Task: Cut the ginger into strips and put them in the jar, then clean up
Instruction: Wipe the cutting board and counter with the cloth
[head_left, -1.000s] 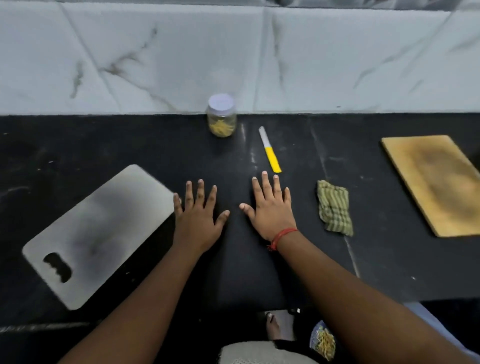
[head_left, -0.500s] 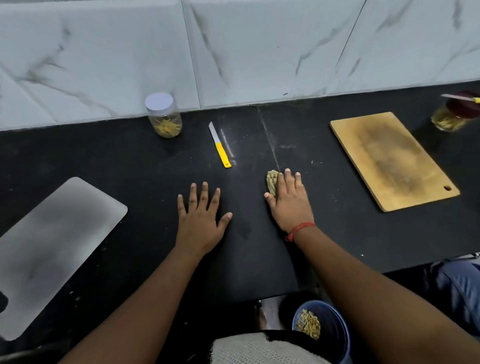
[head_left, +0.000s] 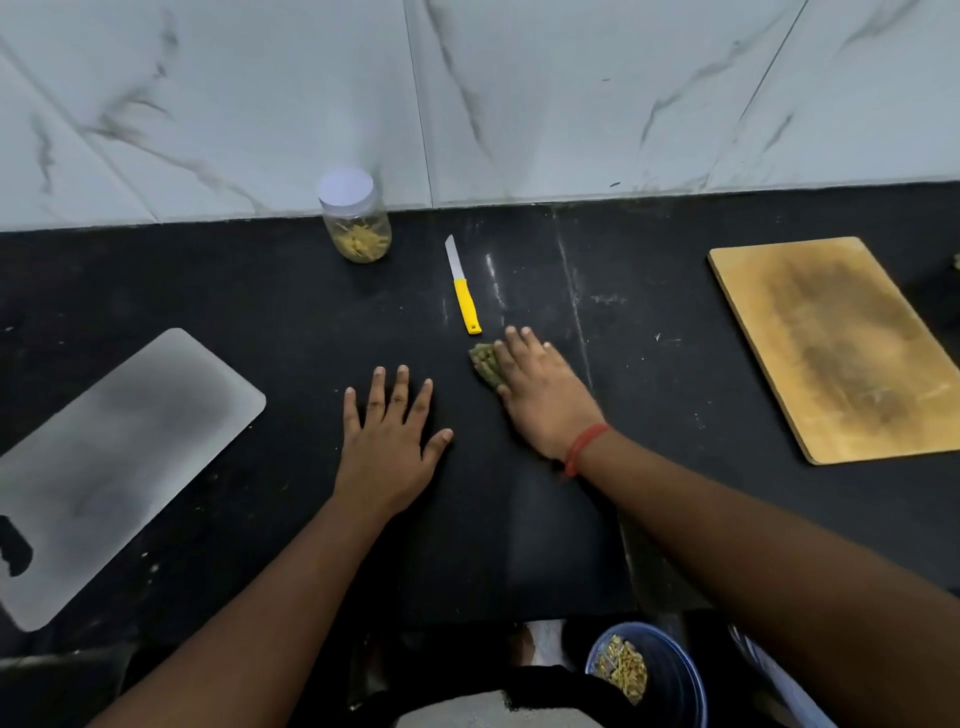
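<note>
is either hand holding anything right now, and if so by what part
Nothing is gripped. The right hand presses flat on the green cloth, covering its right side; the left hand lies flat on the bare counter.

Left hand (head_left: 387, 441) flat, fingers (head_left: 376, 395) spread; right hand (head_left: 540, 395) pressing down (fingers straight), both forearms extended

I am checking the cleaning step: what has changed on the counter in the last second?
The right hand left its flat rest, moved right onto the green checked cloth, and now presses it nearer the yellow-handled knife. The left hand, the lidded glass jar and the knife stayed put.
</note>
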